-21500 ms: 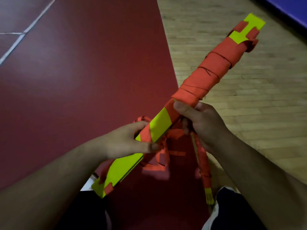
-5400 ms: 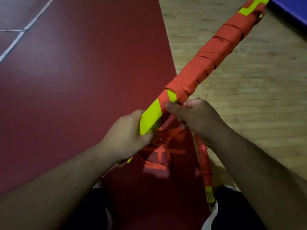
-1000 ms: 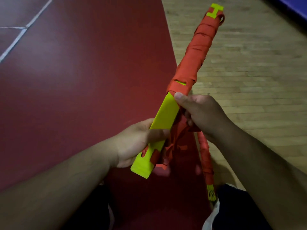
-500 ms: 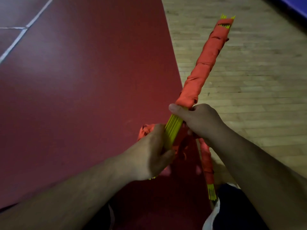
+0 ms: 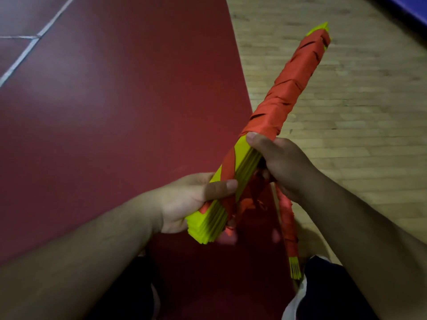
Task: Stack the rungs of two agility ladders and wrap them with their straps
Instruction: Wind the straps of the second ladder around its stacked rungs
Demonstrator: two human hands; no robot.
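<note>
A stack of yellow-green ladder rungs (image 5: 245,162) slants from lower left to upper right in front of me. Its far two thirds are wound in orange strap (image 5: 288,88); one diagonal turn of strap crosses the bare near part. My left hand (image 5: 196,199) grips the stack near its near end, thumb on top over the strap. My right hand (image 5: 279,162) grips the stack at the edge of the wrapped part, thumb across the top. Loose orange strap (image 5: 249,199) hangs below between my hands. A second, fully wrapped bundle (image 5: 288,232) lies on the floor by my right shoe.
Under me the floor is a dark red mat (image 5: 115,112) with white lines at the upper left. Pale wooden boards (image 5: 346,112) run to the right, and a blue mat edge (image 5: 411,8) shows at the top right. My dark shoes are at the bottom.
The stack has rolled in my hands from edge-on to showing its flat face. A new diagonal turn of strap lies over the bare part. My left hand has shifted back toward the near end.
</note>
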